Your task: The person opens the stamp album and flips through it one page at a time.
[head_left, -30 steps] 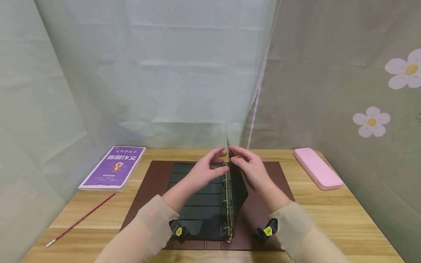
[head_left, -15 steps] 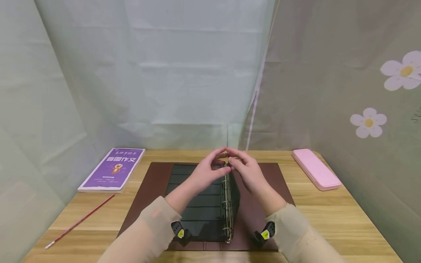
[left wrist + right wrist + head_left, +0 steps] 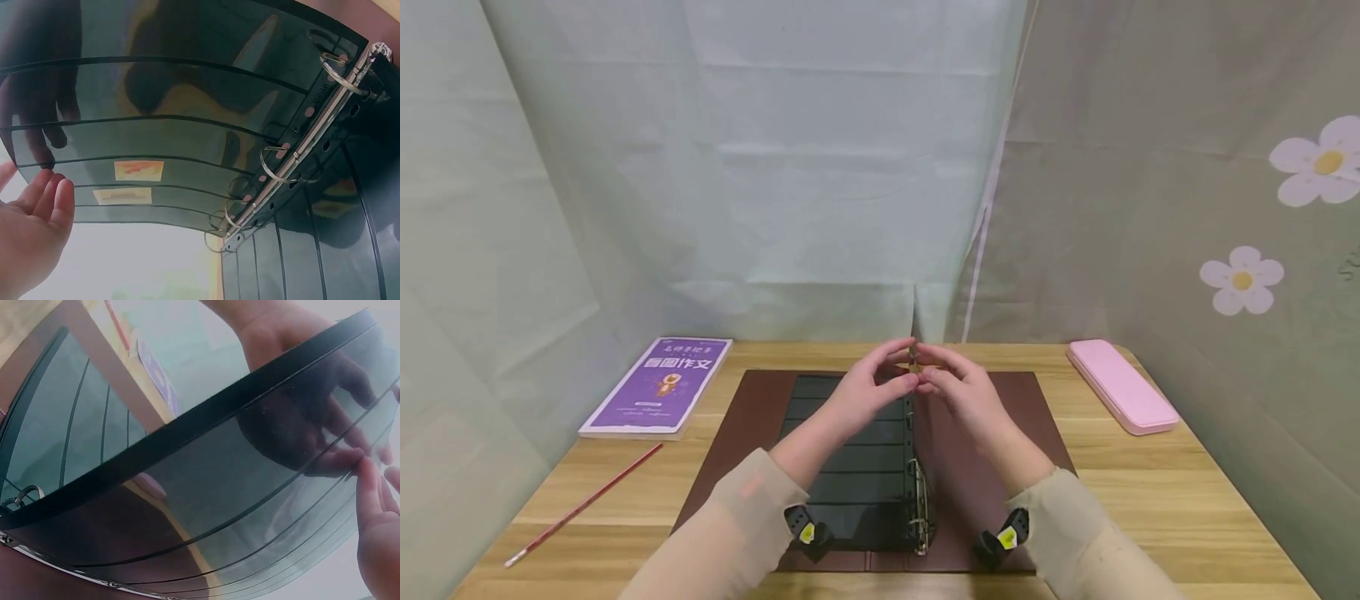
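A brown ring binder lies spread on the table, with dark, see-through pocket pages. One binder page stands up from the metal rings, bowed in both wrist views. My left hand is on its left side and my right hand on its right, fingertips meeting at its free edge. Both hands' fingers are curved and pinch the page there. In the left wrist view two small paper pieces, one orange and one cream, show on the page. Another pocket page lies flat on the left.
A purple book lies at the table's back left, with a red pencil in front of it. A pink pencil case lies at the back right. Cloth hangs behind the wooden table.
My hands have come closer together, and their thumbs and fingertips now meet at the page. The upright page's lower part has shifted left, less of it showing right of the rings.
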`<state>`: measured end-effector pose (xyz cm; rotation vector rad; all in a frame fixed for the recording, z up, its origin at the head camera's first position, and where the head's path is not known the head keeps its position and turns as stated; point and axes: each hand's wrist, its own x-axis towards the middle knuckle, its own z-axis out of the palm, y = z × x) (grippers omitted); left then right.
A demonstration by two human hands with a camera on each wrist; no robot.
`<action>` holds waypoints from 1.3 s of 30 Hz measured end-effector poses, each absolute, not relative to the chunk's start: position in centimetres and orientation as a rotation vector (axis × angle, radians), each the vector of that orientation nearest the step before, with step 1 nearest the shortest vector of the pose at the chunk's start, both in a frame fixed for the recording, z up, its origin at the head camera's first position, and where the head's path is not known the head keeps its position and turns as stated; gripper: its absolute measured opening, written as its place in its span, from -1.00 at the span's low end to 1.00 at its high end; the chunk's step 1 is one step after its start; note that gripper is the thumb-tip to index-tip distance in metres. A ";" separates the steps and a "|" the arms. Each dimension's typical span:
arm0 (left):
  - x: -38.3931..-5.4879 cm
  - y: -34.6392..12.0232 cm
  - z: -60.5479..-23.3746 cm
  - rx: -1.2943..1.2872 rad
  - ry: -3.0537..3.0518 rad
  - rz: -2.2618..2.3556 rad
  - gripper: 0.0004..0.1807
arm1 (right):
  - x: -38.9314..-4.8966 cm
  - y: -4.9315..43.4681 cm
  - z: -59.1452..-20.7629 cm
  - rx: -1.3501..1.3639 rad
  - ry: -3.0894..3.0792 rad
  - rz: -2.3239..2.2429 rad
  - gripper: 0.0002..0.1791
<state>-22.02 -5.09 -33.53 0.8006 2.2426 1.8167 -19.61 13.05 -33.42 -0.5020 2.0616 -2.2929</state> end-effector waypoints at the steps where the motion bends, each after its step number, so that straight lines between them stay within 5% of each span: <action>1: -22.0 -5.1 -33.5 0.800 2.242 1.820 -0.38 | -19.6 13.1 -33.5 -0.502 2.055 -2.297 -0.54; 39: -21.7 -7.0 -32.7 0.764 2.573 1.748 -0.85 | -19.3 16.9 -36.3 -0.281 1.991 -2.482 -0.56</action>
